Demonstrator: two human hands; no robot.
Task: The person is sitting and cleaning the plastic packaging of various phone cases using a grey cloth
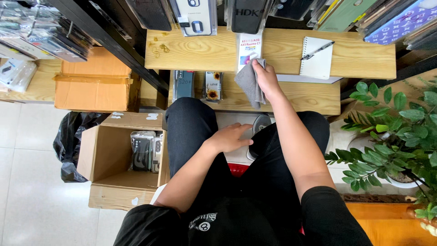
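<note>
Pale floor tiles and light wooden shelving frame our seat, with racks of packaged phone cases hanging overhead.

Our right hand [265,77] is clenched around a soft grey cloth [250,83], pressing it against a white packaged phone case with a pink label [249,48] that stands at the front edge of the upper pale wood shelf [359,57]. The cloth hangs down from the hand over the lower wooden shelf [309,96] behind it. Our left hand [230,136] lies loose, fingers spread, on our left thigh, holding nothing; just past its fingertips a grey shoe [259,125] shows between our knees (we cannot tell whether hand and shoe touch).

On the upper shelf, well to the right of the cloth, a white spiral notebook [318,64] carries a dark pen [317,50]. Below and left of the cloth, two packaged cases stand on the lower shelf: a dark teal phone case [184,84] and, just beside it, a sunflower-printed phone case [213,85].

Left of our legs an open brown cardboard box [102,155] on the floor holds a few dark packaged cases [142,150], with a black plastic bag [73,136] against its far side and a taped cardboard box [93,82] beyond. On our right stands a green leafy potted plant [400,127].
</note>
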